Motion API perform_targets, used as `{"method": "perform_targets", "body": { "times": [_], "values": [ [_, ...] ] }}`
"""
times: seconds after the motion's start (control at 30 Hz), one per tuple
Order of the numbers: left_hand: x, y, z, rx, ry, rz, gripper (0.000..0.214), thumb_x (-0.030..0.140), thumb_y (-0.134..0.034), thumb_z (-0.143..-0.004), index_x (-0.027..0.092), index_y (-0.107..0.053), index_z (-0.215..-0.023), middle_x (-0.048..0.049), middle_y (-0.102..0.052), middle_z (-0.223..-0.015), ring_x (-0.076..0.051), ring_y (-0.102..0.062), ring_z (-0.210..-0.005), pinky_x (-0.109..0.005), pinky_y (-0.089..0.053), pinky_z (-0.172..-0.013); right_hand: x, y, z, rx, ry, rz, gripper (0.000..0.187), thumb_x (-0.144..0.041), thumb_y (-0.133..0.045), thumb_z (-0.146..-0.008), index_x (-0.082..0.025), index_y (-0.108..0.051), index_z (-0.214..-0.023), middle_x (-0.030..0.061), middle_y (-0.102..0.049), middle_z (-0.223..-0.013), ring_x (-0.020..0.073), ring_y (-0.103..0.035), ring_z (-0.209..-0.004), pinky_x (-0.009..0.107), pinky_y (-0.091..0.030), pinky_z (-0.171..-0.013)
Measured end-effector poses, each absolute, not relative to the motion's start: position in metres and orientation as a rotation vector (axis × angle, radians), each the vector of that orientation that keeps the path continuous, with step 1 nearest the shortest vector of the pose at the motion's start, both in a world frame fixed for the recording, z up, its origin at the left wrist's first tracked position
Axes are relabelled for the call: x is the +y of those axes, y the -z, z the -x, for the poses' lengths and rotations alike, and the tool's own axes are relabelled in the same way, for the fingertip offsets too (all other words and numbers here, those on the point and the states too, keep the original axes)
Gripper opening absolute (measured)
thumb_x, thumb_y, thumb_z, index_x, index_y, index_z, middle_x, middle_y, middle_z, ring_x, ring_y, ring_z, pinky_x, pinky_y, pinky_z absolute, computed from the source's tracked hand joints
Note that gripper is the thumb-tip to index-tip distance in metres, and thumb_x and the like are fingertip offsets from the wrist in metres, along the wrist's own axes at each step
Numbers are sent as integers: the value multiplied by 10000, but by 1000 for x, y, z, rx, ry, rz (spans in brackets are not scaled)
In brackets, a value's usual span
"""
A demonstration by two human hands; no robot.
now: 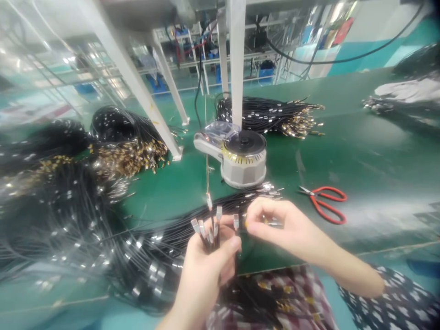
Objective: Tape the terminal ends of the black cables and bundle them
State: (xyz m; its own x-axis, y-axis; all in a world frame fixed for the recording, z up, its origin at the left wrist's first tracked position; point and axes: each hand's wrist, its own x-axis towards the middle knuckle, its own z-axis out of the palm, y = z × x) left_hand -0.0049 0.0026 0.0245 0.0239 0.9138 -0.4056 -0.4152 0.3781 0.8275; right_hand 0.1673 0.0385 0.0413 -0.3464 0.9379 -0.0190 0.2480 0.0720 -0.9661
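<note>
My left hand (206,270) is closed around a bunch of thin black cables (209,227) whose silver connector ends stick up above my fingers. My right hand (275,224) is closed in a pinch beside the rightmost connector tip (236,222), and something small and silvery shows at its fingertips; I cannot make out what. Both hands hover over the front edge of the green worktable (360,156). Behind them stands a grey tape dispenser (237,156).
Red-handled scissors (325,201) lie to the right of my right hand. Piles of black cables with gold connectors lie at the left (127,146), at the back centre (275,117) and across the front left (68,220). White frame posts (237,64) rise behind the dispenser.
</note>
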Motion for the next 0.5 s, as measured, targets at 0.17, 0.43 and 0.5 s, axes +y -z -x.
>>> {"method": "perform_targets", "body": {
  "times": [0.17,0.43,0.5],
  "values": [
    [1,-27,4,1126,-1120,-580,355,244,-870,-610,166,-698,-910,34,-583,-665,8,-332,-345,-138,-223,-335,40,-46,-167,-1747,-1307,1136,119,-195,-659,-828,-167,-630,-715,9,-629,-803,145,-579,-792,282,-445,-778],
    [-1,-27,3,1152,-1119,-610,310,235,-850,-632,178,-715,-905,29,-589,-672,4,-331,-358,-142,-205,-345,39,-46,-164,-1742,-1258,1134,123,-164,-673,-823,-182,-635,-707,2,-654,-804,147,-614,-790,275,-471,-770],
    [-1,-27,3,1152,-1114,-617,308,236,-847,-634,182,-715,-907,32,-584,-669,3,-327,-358,-143,-203,-344,39,-45,-163,-1742,-1243,1137,122,-155,-675,-817,-184,-638,-704,0,-657,-798,147,-617,-786,273,-477,-765]
  ]
}}
